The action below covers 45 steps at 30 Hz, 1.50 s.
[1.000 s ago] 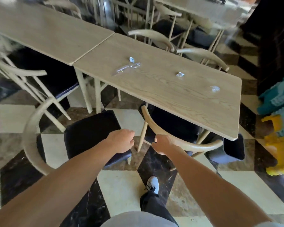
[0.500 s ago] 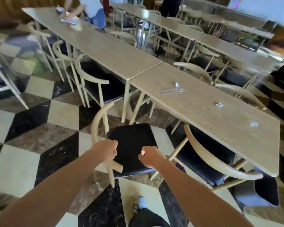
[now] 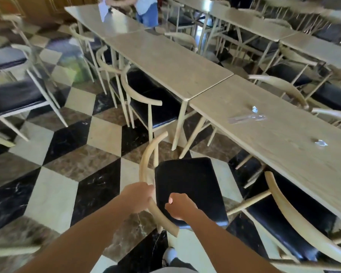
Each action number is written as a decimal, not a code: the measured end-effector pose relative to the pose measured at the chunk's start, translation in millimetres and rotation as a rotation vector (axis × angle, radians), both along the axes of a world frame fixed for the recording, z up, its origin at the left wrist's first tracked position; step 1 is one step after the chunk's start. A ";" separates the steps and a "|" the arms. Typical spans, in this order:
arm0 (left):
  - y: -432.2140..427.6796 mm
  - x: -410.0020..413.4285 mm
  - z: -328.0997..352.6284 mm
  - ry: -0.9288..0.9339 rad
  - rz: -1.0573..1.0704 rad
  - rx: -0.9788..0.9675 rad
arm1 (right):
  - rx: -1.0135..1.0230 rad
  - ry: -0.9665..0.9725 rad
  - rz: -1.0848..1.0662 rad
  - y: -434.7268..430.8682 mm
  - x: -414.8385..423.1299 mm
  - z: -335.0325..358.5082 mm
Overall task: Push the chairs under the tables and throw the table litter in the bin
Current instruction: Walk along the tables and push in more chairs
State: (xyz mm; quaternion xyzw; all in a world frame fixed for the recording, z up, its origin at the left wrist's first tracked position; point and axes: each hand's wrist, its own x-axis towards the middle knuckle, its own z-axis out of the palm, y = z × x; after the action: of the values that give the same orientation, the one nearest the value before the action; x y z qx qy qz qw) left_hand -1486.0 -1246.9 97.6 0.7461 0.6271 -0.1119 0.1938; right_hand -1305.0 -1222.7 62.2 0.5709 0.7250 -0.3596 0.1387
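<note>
Left hand (image 3: 137,197) clamped around curved wooden backrest of chair (image 3: 189,186); right hand (image 3: 178,205) curled on the rail's near end, grip itself partly hidden. Chair stands on checkered floor (image 3: 53,196), pulled out, just off the near edge of desk (image 3: 295,154), black seat clear of the desk. Litter on the desk: clear plastic wrapper (image 3: 246,119), small crumpled scrap (image 3: 254,109) beside it, another scrap (image 3: 320,143) nearer the right edge

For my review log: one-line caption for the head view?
Left hand grips the pulled-out chair backrest, right hand beside it; litter remains on the table.
</note>
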 end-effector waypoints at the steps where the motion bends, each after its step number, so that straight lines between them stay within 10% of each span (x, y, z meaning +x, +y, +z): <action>1: 5.1 -4.6 0.3 -0.008 -0.017 -0.019 | -0.016 -0.002 -0.019 1.4 -3.9 -2.0; 19: 142.0 -90.7 -6.1 0.009 -0.723 -0.065 | -0.100 -0.100 -0.793 -7.6 -101.0 -4.9; 45: 265.4 -98.5 -145.2 0.187 -1.314 -0.058 | 0.374 -0.186 -0.893 -36.2 -170.2 -137.8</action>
State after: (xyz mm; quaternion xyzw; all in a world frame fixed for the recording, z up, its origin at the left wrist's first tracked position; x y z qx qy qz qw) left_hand -1584.5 -981.6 -47.6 0.9550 0.0529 -0.2876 0.0500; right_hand -1475.2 -1258.9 -75.6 0.8706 0.4460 -0.1954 -0.0698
